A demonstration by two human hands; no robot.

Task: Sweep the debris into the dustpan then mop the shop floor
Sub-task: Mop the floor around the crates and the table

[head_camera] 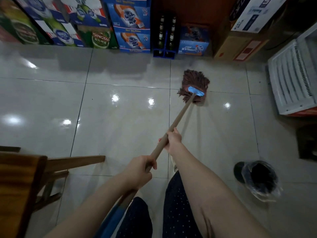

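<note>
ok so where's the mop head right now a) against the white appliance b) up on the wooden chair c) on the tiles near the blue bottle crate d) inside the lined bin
c: the mop head spreads on the floor tiles, a little short of the blue bottle crate and touching nothing else.

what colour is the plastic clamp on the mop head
Light blue. The clamp sits atop the reddish-brown mop strands; the head view shows it.

Mop (193,85) on floor (120,143), right of middle.
I see beer cases (132,26) along its far edge, chair (25,177) near left, bin (260,179) near right.
</note>
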